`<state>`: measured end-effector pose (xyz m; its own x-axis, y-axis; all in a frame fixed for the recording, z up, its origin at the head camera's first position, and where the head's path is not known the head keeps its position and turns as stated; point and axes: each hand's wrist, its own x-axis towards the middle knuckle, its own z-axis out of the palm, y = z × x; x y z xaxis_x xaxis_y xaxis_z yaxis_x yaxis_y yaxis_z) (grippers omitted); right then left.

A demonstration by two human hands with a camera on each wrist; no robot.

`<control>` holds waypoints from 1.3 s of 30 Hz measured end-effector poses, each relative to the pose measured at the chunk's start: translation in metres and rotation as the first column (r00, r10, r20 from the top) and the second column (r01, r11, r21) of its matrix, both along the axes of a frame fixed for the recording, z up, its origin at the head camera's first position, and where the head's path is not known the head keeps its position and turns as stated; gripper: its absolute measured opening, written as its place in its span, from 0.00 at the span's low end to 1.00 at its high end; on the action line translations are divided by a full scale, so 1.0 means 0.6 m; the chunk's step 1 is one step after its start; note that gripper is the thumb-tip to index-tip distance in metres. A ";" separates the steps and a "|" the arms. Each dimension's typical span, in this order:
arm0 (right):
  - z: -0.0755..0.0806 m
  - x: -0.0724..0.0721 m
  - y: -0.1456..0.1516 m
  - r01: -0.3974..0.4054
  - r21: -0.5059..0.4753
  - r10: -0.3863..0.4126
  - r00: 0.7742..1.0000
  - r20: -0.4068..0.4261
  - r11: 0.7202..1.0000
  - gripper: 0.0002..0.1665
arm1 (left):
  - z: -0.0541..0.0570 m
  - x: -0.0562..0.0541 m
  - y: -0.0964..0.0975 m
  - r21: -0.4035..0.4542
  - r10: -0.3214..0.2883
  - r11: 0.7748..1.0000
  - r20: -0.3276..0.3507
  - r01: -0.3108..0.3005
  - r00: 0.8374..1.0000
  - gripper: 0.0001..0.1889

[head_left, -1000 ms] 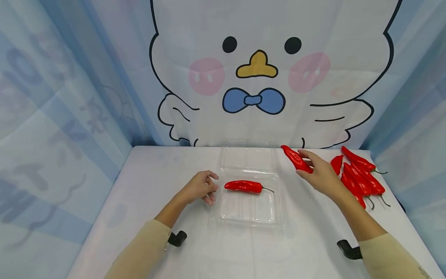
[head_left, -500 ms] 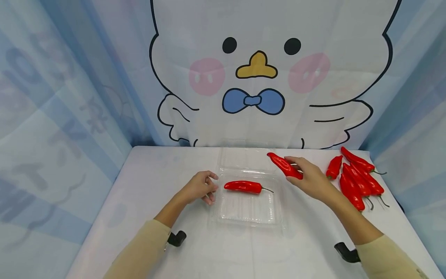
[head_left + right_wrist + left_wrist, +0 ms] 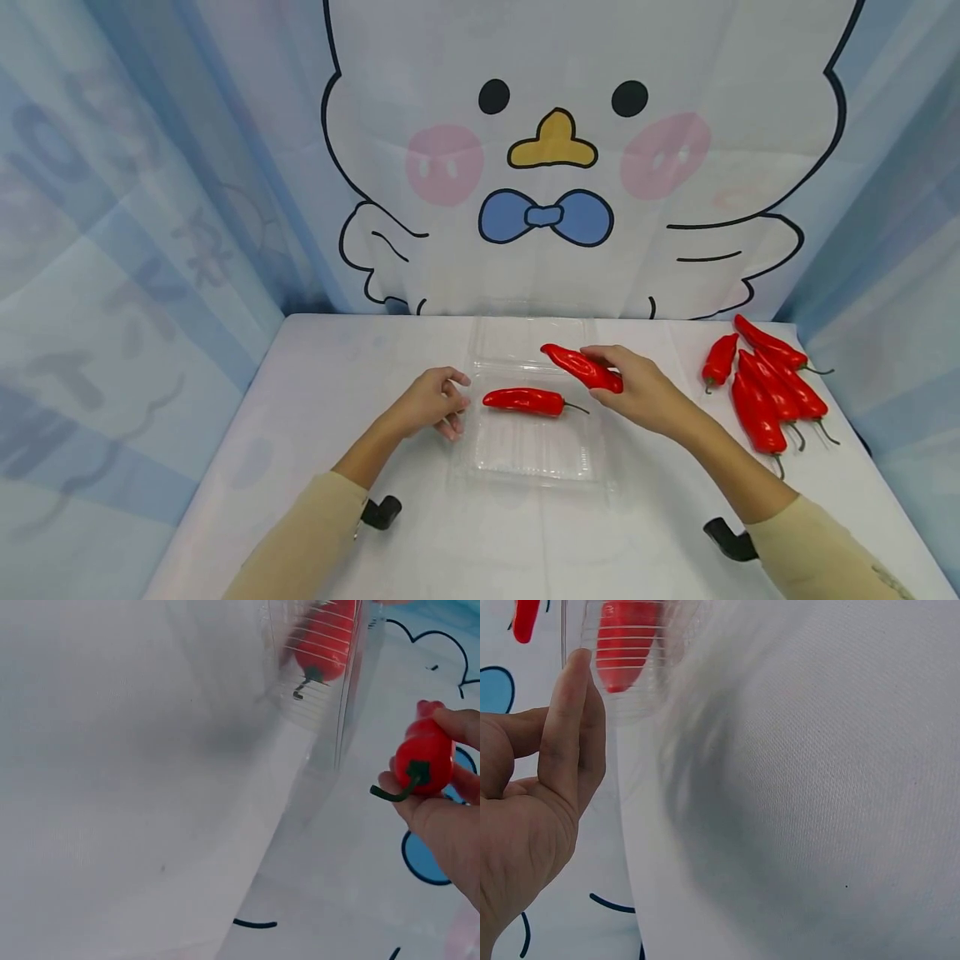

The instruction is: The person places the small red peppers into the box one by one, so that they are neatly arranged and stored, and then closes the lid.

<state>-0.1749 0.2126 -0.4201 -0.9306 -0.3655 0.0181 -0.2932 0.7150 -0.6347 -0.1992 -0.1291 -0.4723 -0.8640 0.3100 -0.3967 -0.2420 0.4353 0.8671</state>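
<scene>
My right hand pinches a red chili pepper between thumb and fingers, held over the right rear part of a clear plastic box. In the right wrist view the held pepper's green stem points toward the camera. A second red pepper lies crosswise inside the box, its stem to the right. My left hand is at the box's left edge, fingers loosely bent and holding nothing. The left wrist view shows a fingertip right at the clear wall.
The box's clear lid is folded back toward the rear table edge. Several red peppers lie in a cluster at the right, with one pepper slightly apart. A patterned curtain stands behind the white table.
My right hand has carried its pepper leftward and slightly toward me, from beside the pepper cluster to over the box. The left hand and the pepper in the box have stayed put.
</scene>
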 end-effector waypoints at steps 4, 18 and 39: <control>-0.005 0.002 -0.014 -0.028 -0.004 0.028 1.000 0.012 1.000 0.37 | 0.000 -0.001 0.001 -0.003 -0.007 1.000 -0.007 0.007 1.000 0.21; -0.020 0.003 -0.049 -0.116 0.047 0.115 0.993 0.023 0.992 0.33 | -0.001 -0.001 0.002 -0.018 -0.004 1.000 -0.009 0.003 1.000 0.22; -0.031 0.001 -0.068 -0.214 0.062 0.214 0.977 0.015 0.975 0.27 | 0.000 -0.001 0.000 0.001 -0.005 1.000 -0.011 0.005 1.000 0.22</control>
